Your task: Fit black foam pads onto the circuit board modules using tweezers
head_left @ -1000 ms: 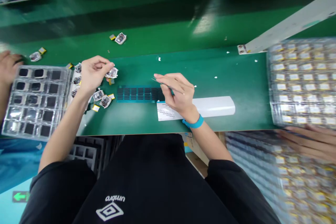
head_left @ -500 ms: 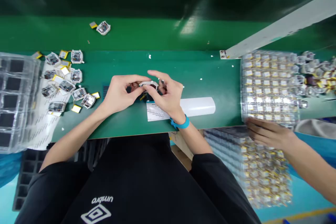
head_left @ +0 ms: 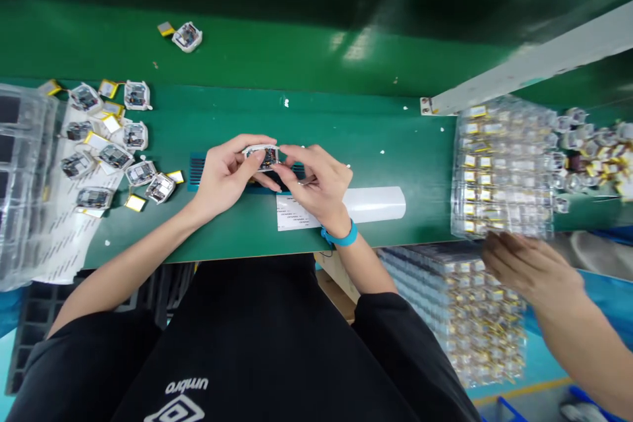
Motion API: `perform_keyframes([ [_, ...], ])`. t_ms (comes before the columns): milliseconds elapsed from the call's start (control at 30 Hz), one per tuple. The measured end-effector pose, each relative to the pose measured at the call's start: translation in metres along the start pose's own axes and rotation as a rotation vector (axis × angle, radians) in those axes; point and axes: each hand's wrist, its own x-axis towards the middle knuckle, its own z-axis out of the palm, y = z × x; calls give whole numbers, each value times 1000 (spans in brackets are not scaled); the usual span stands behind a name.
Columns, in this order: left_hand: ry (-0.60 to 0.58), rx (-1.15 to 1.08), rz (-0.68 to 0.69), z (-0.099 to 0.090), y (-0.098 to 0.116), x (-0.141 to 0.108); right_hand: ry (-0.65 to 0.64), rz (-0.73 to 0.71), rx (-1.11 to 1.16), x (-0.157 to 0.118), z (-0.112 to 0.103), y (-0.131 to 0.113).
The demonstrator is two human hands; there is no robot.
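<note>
My left hand grips a small white plastic housing with a circuit board showing inside, its thumb lying over the board. At the housing's right edge, the thumb and forefinger of my right hand are closed on its rim. A thin, shiny metal-looking tool shows in my right palm; its kind is hidden by the fingers. Below the hands lies a blue slotted mat, partly covered. Beside my right wrist, a white printed sheet curls on the green table.
Several housings with yellow-edged batteries lie at left by a clear tray. Another housing sits farther back. At right are stacked filled trays, a metal post, more housings and another person's hand.
The housing has turned so its open, circuit-board side faces up, and it sits slightly farther left. My right fingers have moved to its right edge. The other person's hand has shifted right and down.
</note>
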Motion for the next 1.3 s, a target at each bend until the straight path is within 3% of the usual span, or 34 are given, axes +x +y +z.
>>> perform_keyframes([
  [233,136,273,123,8,-4,-8,-64,-124,-243,-5,1,-1],
  [433,212,497,257,10,-8,-10,-226,-60,-79,-11,-1,7],
  [533,225,447,243,8,-4,-8,-249,33,-1,-10,-2,8],
  [800,99,149,71,8,-1,-4,-48,83,7,-4,0,4],
  [1000,47,-28,-57,4,2,-2,-91,60,-33,-9,1,8],
  [1167,76,-31,-86,4,2,-2,-100,184,-104,-9,1,14],
  [1300,76,-41,-79,3,-1,0,-188,74,-116,-8,0,15],
])
